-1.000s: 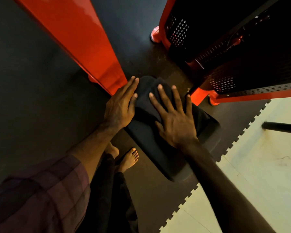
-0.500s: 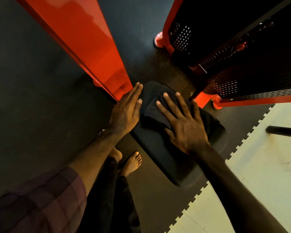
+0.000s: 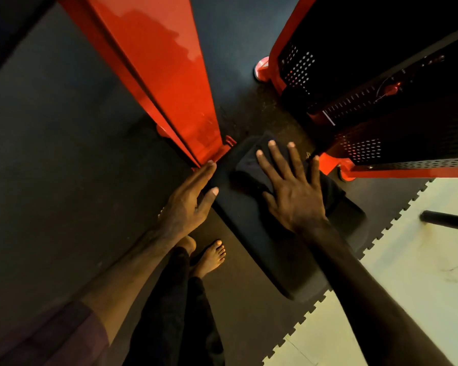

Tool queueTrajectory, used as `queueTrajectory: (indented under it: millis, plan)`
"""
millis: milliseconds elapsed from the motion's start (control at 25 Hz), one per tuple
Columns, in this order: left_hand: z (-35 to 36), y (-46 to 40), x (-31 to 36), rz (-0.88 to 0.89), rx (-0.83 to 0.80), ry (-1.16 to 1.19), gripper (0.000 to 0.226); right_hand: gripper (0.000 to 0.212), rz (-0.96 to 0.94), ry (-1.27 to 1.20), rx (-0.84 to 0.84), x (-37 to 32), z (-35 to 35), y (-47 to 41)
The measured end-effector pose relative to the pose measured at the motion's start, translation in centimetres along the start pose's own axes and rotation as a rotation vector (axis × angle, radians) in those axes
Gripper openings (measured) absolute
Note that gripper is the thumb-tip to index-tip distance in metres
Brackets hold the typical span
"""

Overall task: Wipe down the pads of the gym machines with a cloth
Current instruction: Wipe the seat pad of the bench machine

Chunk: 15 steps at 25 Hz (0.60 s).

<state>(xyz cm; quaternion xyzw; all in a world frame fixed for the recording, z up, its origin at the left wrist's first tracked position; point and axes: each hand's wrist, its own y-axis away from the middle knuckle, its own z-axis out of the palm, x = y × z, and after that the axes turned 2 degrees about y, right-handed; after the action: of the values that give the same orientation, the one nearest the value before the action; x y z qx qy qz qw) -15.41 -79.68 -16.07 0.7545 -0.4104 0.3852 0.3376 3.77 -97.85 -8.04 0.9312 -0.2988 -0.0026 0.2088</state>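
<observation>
A: What does the cloth [image 3: 251, 165] look like, and where is it?

B: Dark, almost black, bunched in folds; it lies on the upper end of the pad [image 3: 251, 228], a touch toward one o'clock from the picture's centre; the right hand [image 3: 294, 191] presses it flat, fingers straight and spread apart, palm down.

A: And the pad?

B: Black, matte, with rounded corners; it runs from the centre down toward five o'clock; its colour is so near the cloth's that the edges of the cloth are hard to trace.

A: The left hand [image 3: 188, 204]?

B: At the pad's nine o'clock edge; fingers straight and close together, thumb out onto the pad; it grips nothing.

A: The room?

B: A dark rubber floor [image 3: 50, 159]; a red beam [image 3: 169, 75] rises toward eleven o'clock; a red and black perforated machine [image 3: 381, 101] fills two o'clock; a pale floor [image 3: 421, 286] with a jigsaw edge lies at four o'clock, with a black bar [image 3: 447, 223] above it; bare feet [image 3: 209, 257] stand at six o'clock.

A: What differs from a moment ago?

B: Both hands sit slightly lower in view; the right hand and the cloth have slid a little toward the pad's upper end; the left fingertips now reach the foot of the beam.
</observation>
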Motion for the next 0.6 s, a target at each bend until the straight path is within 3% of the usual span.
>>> queueTrajectory:
  millis: [120, 240, 360, 520, 600]
  plan:
    - [0.0, 1.0, -0.5, -0.009, 0.009, 0.053, 0.057, 0.087, 0.204, -0.12, -0.051, -3.7, -0.8, -5.1]
    - [-0.7, 2.1, -1.2, -0.071, 0.037, 0.097, 0.05, 0.085, -0.042, -0.042, -0.03, -6.8, -0.4, -4.4]
    - [-2.0, 3.5, -1.5, -0.099, -0.013, 0.094, 0.05, 0.085, -0.192, 0.015, -0.03, -4.1, 0.0, -0.5]
    - [-2.4, 4.2, -1.8, -0.076, 0.035, 0.124, 0.048, 0.089, 0.098, -0.051, -0.034, -6.1, -0.4, -3.7]
    - [-2.6, 3.9, -1.9, -0.098, 0.114, 0.147, 0.045, 0.089, 0.026, -0.048, -0.034, -9.3, -0.4, -3.1]
